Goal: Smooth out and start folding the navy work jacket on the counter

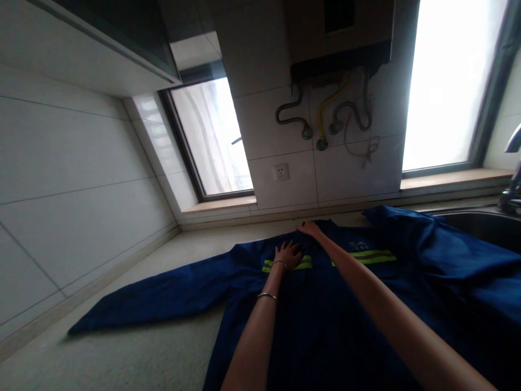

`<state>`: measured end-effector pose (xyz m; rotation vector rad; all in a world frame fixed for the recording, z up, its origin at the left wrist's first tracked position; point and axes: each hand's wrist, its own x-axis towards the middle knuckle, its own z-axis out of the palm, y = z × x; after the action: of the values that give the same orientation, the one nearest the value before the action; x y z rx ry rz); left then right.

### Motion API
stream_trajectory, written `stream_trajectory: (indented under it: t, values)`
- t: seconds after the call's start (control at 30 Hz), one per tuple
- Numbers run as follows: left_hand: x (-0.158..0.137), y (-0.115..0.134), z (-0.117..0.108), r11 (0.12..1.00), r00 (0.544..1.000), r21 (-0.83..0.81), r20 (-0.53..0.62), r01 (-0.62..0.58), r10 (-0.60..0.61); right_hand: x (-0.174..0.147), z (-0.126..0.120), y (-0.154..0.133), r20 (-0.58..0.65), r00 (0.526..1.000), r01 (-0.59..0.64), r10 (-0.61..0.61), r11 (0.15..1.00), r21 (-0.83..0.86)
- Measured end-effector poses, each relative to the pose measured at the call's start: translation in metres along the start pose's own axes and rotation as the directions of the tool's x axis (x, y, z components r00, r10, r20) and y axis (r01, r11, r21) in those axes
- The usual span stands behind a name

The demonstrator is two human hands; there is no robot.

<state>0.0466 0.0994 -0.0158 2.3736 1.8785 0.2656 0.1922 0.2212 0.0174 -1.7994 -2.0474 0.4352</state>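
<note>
A dark blue work jacket [317,320] with yellow-green reflective stripes lies spread on the counter. Its left-hand sleeve stretches out flat, and the other sleeve is bunched near the sink. My left hand [288,256] lies flat with spread fingers on the chest, over one stripe. Further up, at the collar, my right hand [310,229] has its fingers curled closed on the fabric; the fingertips are partly hidden. Small light lettering shows above the right-hand stripe. A bangle and a thinner bracelet circle my left wrist and forearm.
The pale counter [175,347] meets tiled walls at the back and left. At right stand a sink [472,220] and a faucet [510,195]. A water heater [340,32] with hoses hangs between two windows, above a wall socket [281,172]. An upper cabinet [101,49] juts out at left.
</note>
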Motion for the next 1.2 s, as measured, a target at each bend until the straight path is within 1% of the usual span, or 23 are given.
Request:
stream_trajectory:
  t: [0.03,0.07,0.1,0.13,0.17,0.2,0.23,0.27,0.3,0.33,0.43,0.47,0.53,0.57,0.63,0.7,0.8,0.87,0.93,1.0,1.07,1.13,1.2]
  values:
    - [-0.001,0.000,-0.001,1.000,1.000,-0.016,-0.023,0.015,-0.015,0.004,0.004,-0.006,0.016,1.000,0.007,-0.007,1.000,0.014]
    - [-0.001,-0.001,-0.002,0.999,0.997,-0.028,-0.070,0.041,-0.043,0.008,0.006,-0.010,0.027,1.000,0.015,-0.016,1.000,0.025]
    - [-0.002,-0.002,-0.004,0.996,0.986,-0.034,-0.144,0.080,-0.084,0.012,0.006,-0.011,0.033,0.999,0.026,-0.028,0.999,0.036]
    - [-0.002,-0.003,-0.005,0.991,0.962,-0.035,-0.237,0.131,-0.135,0.014,0.004,-0.011,0.034,0.999,0.040,-0.042,0.998,0.046]
    - [-0.003,-0.004,-0.007,0.981,0.923,-0.038,-0.333,0.193,-0.194,0.015,0.003,-0.008,0.028,0.998,0.055,-0.056,0.997,0.053]
    - [-0.003,-0.006,-0.008,0.964,0.874,-0.043,-0.413,0.263,-0.257,0.015,0.002,-0.003,0.014,0.998,0.067,-0.068,0.996,0.055]
    - [-0.003,-0.007,-0.008,0.942,0.828,-0.050,-0.463,0.332,-0.316,0.013,0.001,0.002,-0.007,0.997,0.079,-0.078,0.996,0.051]
    - [-0.003,-0.007,-0.008,0.918,0.796,-0.054,-0.480,0.392,-0.368,0.009,0.003,0.007,-0.034,0.996,0.089,-0.088,0.995,0.040]
    - [-0.002,-0.008,-0.008,0.898,0.785,-0.052,-0.466,0.437,-0.409,0.003,0.006,0.012,-0.064,0.993,0.100,-0.099,0.995,0.021]
    - [-0.001,-0.008,-0.007,0.883,0.788,-0.044,-0.432,0.468,-0.439,-0.003,0.010,0.015,-0.099,0.989,0.111,-0.111,0.994,-0.004]
    - [0.002,-0.007,-0.006,0.869,0.839,-0.008,-0.258,0.494,-0.479,-0.023,0.026,0.016,-0.194,0.969,0.134,-0.151,0.986,-0.101]
    - [0.004,-0.007,-0.006,0.866,0.849,0.004,-0.198,0.500,-0.490,-0.028,0.030,0.014,-0.214,0.963,0.137,-0.164,0.982,-0.132]
    - [0.006,-0.007,-0.006,0.855,0.851,0.027,-0.116,0.518,-0.513,-0.034,0.033,0.009,-0.237,0.954,0.142,-0.183,0.973,-0.180]
    - [0.007,-0.008,-0.007,0.850,0.849,0.038,-0.097,0.525,-0.519,-0.035,0.031,0.007,-0.243,0.951,0.143,-0.189,0.970,-0.196]
    - [0.009,-0.009,-0.006,0.846,0.846,0.056,-0.091,0.531,-0.525,-0.034,0.022,0.011,-0.270,0.943,0.138,-0.195,0.966,-0.218]
    - [0.010,-0.010,-0.005,0.841,0.842,0.065,-0.097,0.537,-0.530,-0.030,0.007,0.023,-0.307,0.937,0.097,-0.168,0.968,-0.233]
    - [0.012,-0.011,-0.003,0.832,0.832,0.072,-0.121,0.551,-0.541,-0.024,-0.022,0.055,-0.329,0.941,-0.004,-0.078,0.970,-0.242]
    - [0.012,-0.012,-0.002,0.829,0.829,0.074,-0.125,0.555,-0.544,-0.023,-0.038,0.080,-0.305,0.952,-0.055,-0.022,0.969,-0.242]
    - [0.012,-0.012,-0.002,0.831,0.832,0.074,-0.122,0.551,-0.541,-0.026,-0.046,0.101,-0.262,0.965,-0.074,0.007,0.966,-0.247]
    - [0.012,-0.011,-0.002,0.835,0.835,0.073,-0.136,0.545,-0.533,-0.031,-0.044,0.118,-0.208,0.978,-0.061,0.006,0.965,-0.256]
    - [0.011,-0.010,-0.003,0.852,0.848,0.083,-0.188,0.516,-0.495,-0.037,-0.035,0.129,-0.168,0.986,-0.025,-0.021,0.963,-0.267]
    - [0.012,-0.010,-0.002,0.904,0.891,0.105,-0.252,0.414,-0.378,-0.040,-0.024,0.136,-0.148,0.988,0.003,-0.046,0.961,-0.277]
    - [0.013,-0.011,-0.002,0.962,0.942,0.125,-0.265,0.243,-0.204,-0.040,-0.015,0.139,-0.138,0.989,0.012,-0.053,0.959,-0.284]
